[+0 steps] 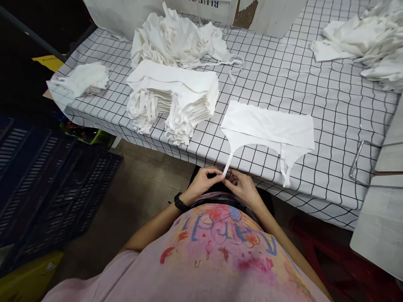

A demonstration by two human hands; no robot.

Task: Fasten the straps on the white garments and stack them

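A white strapped garment, like a camisole top (267, 126), lies flat near the table's front edge, its straps toward me. My left hand (206, 181) pinches the end of its left strap just off the edge. Close against it, my right hand (241, 185) has its fingers bent at the same strap end; what lies between those fingertips is too small to make out. The other strap hangs loose on the cloth. Left of this garment stands a neat stack of similar white tops (176, 88), straps bunched at the front.
A loose heap of white garments (179, 40) lies behind the stack, with a small bundle (85, 79) at left and another heap (371, 42) at far right. A metal wire handle (355, 163) stands at the right. Blue crates (47, 180) are on the floor at left.
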